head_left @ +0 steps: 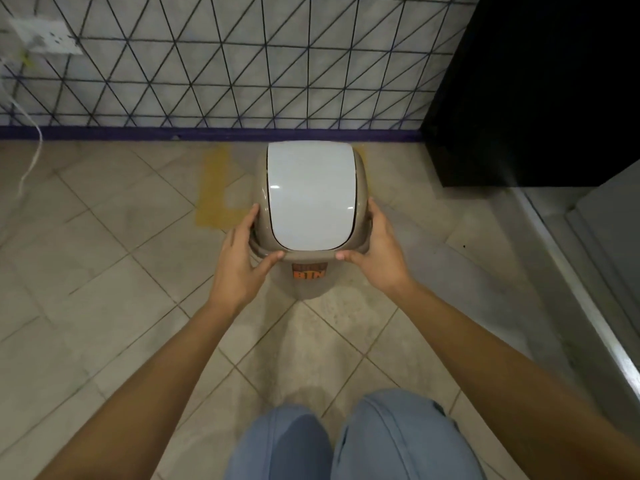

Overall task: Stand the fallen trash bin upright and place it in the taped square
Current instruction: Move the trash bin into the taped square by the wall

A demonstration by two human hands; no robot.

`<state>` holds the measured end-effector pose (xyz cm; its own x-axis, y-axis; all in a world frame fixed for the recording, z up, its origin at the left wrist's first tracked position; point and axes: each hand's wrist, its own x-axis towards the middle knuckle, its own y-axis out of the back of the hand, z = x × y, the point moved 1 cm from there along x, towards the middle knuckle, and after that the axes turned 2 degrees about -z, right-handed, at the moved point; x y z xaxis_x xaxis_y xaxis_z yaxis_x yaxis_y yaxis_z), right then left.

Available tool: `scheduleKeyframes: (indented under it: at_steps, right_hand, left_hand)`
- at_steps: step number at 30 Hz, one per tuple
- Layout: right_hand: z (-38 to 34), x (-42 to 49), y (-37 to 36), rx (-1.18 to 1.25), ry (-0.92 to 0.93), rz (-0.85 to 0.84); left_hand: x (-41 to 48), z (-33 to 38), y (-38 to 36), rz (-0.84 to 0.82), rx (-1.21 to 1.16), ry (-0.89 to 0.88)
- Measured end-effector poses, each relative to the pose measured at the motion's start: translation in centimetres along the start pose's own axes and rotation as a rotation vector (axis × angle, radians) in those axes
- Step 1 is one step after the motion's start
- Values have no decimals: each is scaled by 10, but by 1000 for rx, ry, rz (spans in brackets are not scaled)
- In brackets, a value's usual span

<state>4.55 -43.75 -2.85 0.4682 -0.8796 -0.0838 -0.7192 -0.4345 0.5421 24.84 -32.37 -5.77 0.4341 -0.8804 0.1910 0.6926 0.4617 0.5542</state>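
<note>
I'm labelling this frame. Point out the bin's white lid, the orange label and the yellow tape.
white lid point(311, 195), head view, middle of the flap.
orange label point(309, 271), head view, its lettering.
yellow tape point(214, 181), head view, left strip.

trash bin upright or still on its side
Upright: the trash bin shows its white lid facing up at the camera, left hand and right hand gripping its rim.

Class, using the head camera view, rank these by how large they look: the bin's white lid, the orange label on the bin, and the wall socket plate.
1. White lid, clearly largest.
2. Wall socket plate, though it sits farther away.
3. Orange label, smallest and partly hidden.
</note>
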Motion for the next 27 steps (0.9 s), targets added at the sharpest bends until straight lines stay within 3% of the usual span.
scheduleKeyframes:
  at_steps: [13,27]
  right_hand:
    - [-16,65,1,4,-17,-34]
    - [-20,94,-22,64,-51,-1]
  left_hand:
    - [54,-4,8,-65,-136,116]
    - [86,-28,18,-73,-128,47]
